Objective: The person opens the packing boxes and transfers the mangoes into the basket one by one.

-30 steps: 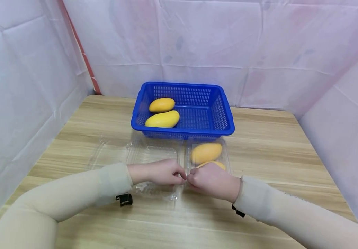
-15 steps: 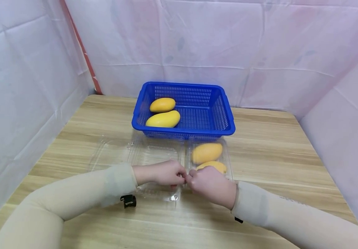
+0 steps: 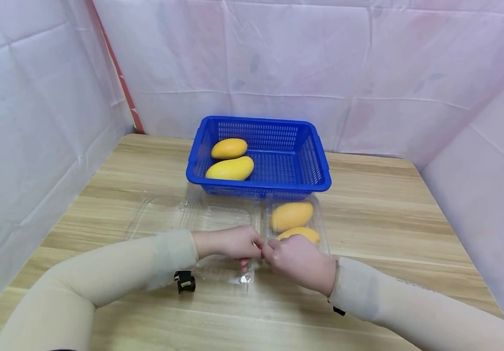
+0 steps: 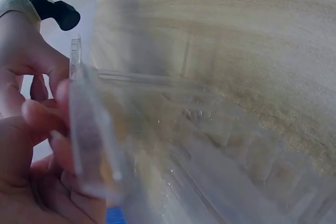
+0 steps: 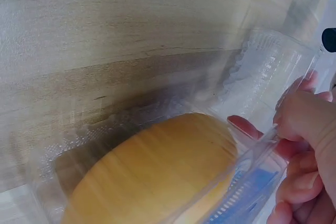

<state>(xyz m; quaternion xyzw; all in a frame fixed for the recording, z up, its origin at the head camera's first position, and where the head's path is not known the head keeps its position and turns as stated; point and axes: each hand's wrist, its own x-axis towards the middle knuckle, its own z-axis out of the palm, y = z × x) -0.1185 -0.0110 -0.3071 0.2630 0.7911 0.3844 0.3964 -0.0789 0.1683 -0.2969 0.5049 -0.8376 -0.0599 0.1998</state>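
Two mangoes [image 3: 292, 216] lie inside a closed clear plastic clamshell box [image 3: 323, 231] in front of the basket. At that box's left edge my left hand [image 3: 236, 242] and right hand [image 3: 300, 258] meet, thumbs and fingers pinching the rim. The left wrist view shows the clear rim [image 4: 86, 129] at my left fingertips, with the right hand beyond it. Close up in the right wrist view, my right hand [image 5: 310, 145] grips the box edge beside one mango [image 5: 157, 171]. A second clamshell box [image 3: 227, 214] lies open and empty under my left forearm, its lid [image 3: 160, 209] folded out leftward.
A blue plastic basket [image 3: 274, 185] stands behind the boxes, with two more mangoes [image 3: 230, 168] in its left half. White cloth walls [image 3: 287, 58] enclose the wooden table [image 3: 379, 204] at the back and both sides.
Both hands stay at the box's left edge. The left hand has shifted slightly right and now has a finger showing below it. The right hand sits slightly lower, baring more of the near mango.
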